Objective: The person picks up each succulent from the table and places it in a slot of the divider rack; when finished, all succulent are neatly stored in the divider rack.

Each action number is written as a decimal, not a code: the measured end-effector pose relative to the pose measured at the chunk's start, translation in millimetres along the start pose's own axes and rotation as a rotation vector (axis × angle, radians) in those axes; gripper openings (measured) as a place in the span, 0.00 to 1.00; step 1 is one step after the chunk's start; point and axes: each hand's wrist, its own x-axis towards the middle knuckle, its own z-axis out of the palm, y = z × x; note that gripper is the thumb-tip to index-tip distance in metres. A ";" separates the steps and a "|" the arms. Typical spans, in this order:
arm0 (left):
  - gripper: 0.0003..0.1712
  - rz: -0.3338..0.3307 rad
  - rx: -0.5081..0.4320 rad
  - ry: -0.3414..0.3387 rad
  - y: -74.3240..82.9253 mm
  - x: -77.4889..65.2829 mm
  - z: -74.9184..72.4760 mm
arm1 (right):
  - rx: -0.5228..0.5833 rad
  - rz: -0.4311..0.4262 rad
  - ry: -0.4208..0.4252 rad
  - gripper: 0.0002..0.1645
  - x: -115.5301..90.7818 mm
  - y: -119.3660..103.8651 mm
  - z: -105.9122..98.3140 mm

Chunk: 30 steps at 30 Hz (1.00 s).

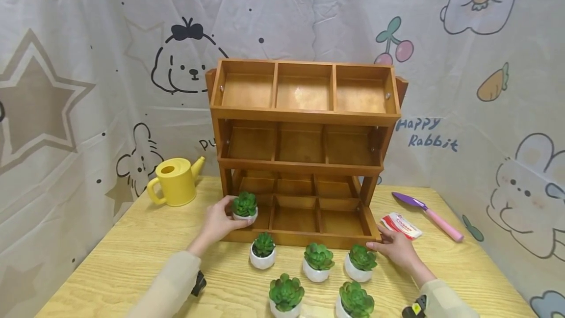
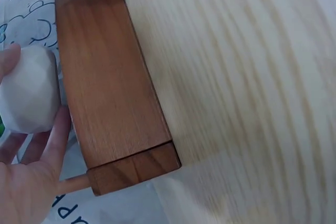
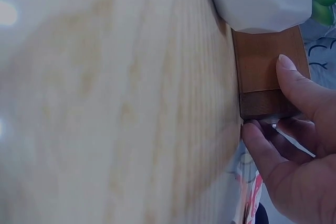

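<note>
We have left hand (image 1: 218,220) pinching potted succulent (image 1: 244,206) at bottom-left compartment (image 1: 265,214) of wooden shelf (image 1: 304,116), right hand (image 1: 398,250) gripping its lower right corner; likely placing step, next calls for lowering, release

Head view faces the shelf (image 1: 301,144) — wrist views hug its ends.

A small indoor corner, homely or staged; the pictures do not settle which. Creased, cartoon-printed cloth (image 1: 273,18) lettered "Happy Rabbit" hangs behind the back edge and along both side edges of a wood-grain table (image 1: 110,264). The shelf (image 1: 300,165), small potted plants (image 1: 286,294), toy-like watering can (image 1: 176,188) at the back left corner and trowel (image 1: 434,216) near the back right suggest a plant display.
</note>
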 end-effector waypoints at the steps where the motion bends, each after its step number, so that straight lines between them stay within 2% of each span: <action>1: 0.36 -0.002 0.010 0.002 -0.1 0.0 0.8 | -0.005 -0.003 -0.002 0.47 0.3 -0.2 -0.1; 22: 0.35 -0.045 0.090 -0.020 -7.2 2.7 13.6 | 0.004 0.012 -0.008 0.49 1.3 -1.6 -0.1; 30: 0.36 -0.036 0.137 -0.075 -8.0 5.2 16.3 | -0.004 0.018 -0.008 0.48 1.1 -1.1 -0.6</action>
